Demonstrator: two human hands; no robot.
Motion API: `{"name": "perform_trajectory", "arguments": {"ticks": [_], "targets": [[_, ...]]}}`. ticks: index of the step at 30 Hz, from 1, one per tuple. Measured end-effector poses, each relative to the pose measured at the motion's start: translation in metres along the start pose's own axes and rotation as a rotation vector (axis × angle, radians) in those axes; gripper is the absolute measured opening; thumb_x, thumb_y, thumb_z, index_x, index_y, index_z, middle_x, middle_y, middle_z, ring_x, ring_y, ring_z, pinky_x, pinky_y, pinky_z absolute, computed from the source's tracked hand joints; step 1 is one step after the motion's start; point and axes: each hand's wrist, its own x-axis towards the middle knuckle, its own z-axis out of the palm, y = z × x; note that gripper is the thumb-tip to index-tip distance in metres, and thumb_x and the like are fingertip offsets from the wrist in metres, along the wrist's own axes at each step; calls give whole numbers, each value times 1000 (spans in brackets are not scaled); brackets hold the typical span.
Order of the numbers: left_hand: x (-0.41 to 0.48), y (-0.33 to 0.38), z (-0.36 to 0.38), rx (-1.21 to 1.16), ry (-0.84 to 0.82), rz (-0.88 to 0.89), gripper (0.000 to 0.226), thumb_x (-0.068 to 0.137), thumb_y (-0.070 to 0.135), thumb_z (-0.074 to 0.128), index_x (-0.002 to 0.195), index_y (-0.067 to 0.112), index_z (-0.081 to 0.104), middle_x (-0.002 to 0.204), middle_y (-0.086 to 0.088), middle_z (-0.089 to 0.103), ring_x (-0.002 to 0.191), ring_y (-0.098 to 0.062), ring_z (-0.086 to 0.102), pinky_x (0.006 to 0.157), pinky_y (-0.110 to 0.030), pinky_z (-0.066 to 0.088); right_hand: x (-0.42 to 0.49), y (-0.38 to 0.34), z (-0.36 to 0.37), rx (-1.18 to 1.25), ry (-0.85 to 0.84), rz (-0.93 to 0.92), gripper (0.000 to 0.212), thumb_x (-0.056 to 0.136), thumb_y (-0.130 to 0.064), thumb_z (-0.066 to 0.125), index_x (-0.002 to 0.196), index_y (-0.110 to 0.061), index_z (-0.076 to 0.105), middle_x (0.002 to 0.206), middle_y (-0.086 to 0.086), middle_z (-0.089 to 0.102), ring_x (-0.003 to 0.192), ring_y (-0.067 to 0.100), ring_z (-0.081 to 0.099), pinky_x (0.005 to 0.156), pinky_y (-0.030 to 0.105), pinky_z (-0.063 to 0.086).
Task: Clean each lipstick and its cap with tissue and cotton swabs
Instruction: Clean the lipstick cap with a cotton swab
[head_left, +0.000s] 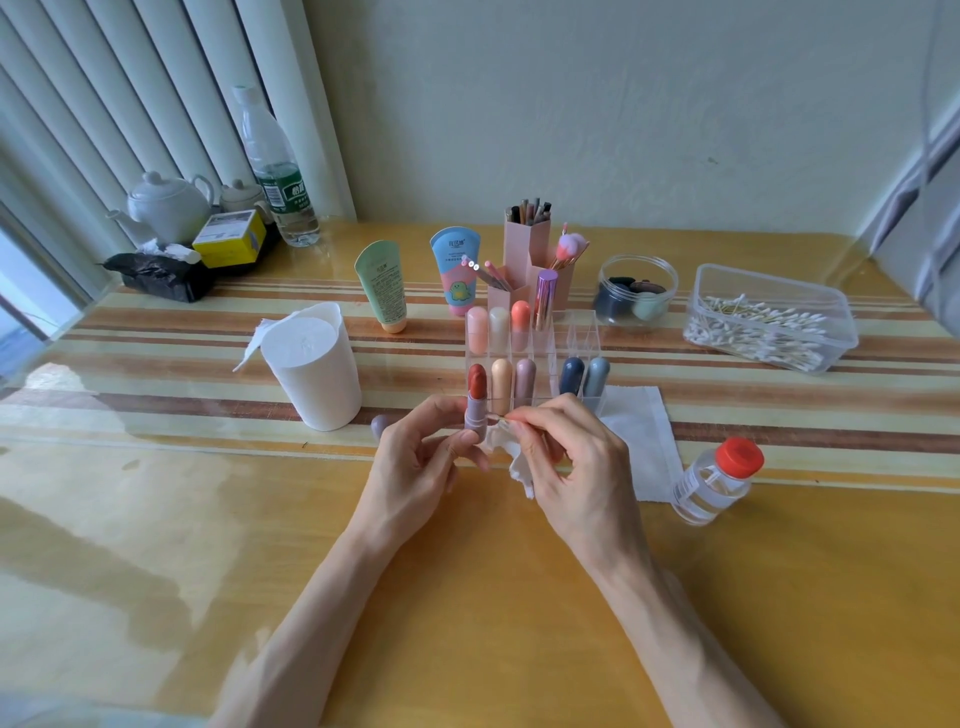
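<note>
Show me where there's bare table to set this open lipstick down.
Widest bare patch: near-left table, bordered by the white tissue cup and the left hand holding the lipstick. Another lies near-right, below the red-capped bottle. Crowded: around the clear organizer, the flat tissue and the right hand pinching a cotton swab.

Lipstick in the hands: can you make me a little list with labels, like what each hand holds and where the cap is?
Left hand: holds the open mauve-tubed lipstick with a red-brown tip upright
Right hand: pinches a thin cotton swab, its tip at the tube
Cap: small mauve cap lies on the table, left of the left hand
Spare swabs: clear plastic box, far right
</note>
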Motion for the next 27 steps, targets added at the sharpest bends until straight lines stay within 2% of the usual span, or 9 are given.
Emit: {"name": "perform_trajectory", "arguments": {"ticks": [2,5,9,12,17,20,23,27], "targets": [[-1,2,0,13,-8,-3,14,103,-1,60,115,5,65,115,-6,74,61,-32,71,52,-17,46,1,0,0,4,13,5,16,101,-14,68,112,-8,78,95,-5,66,83,5,68,73,16,57],[-2,4,2,14,-6,1,14,103,1,61,116,4,63,118,-6,74,50,-30,65,50,-17,46,1,0,0,3,35,12,17,101,-15,67,111,-7,77,96,-5,67,85,5,69,74,15,56],[-1,5,2,-32,144,-33,34,102,7,63,135,6,57,106,-8,76,50,-30,66,47,-16,45,2,3,-1,-12,87,41,12,101,-13,68,108,-7,77,94,-5,67,85,4,67,72,14,54],[-1,8,3,6,234,-31,24,102,12,64,126,9,64,100,-2,76,48,-31,66,46,-17,44,2,3,-2,-17,104,64,14,101,-15,67,107,-8,77,93,-6,66,84,1,65,71,7,48],[7,2,6,182,383,-80,15,99,16,72,112,16,64,104,6,78,49,-24,70,56,-41,61,2,3,-1,-8,111,82,14,101,-16,66,106,-8,76,92,-7,66,83,0,65,68,6,47],[15,-3,7,316,404,-122,15,98,19,73,108,18,61,103,9,77,50,-15,71,64,-47,63,3,4,-2,-7,116,89,16,101,-18,65,106,-8,76,92,-6,67,83,3,66,69,8,50],[19,-8,5,371,417,-173,14,98,19,74,107,19,63,87,17,76,52,-9,71,69,-44,63,3,3,-1,-9,119,92,16,101,-18,65,106,-8,76,93,-6,67,83,3,67,69,9,51],[19,-15,3,470,413,-181,14,95,19,76,105,21,67,63,12,71,57,-4,68,70,-36,57,3,2,-1,3,113,96,17,101,-19,65,107,-8,76,93,-6,66,84,-2,66,67,5,48]]}}
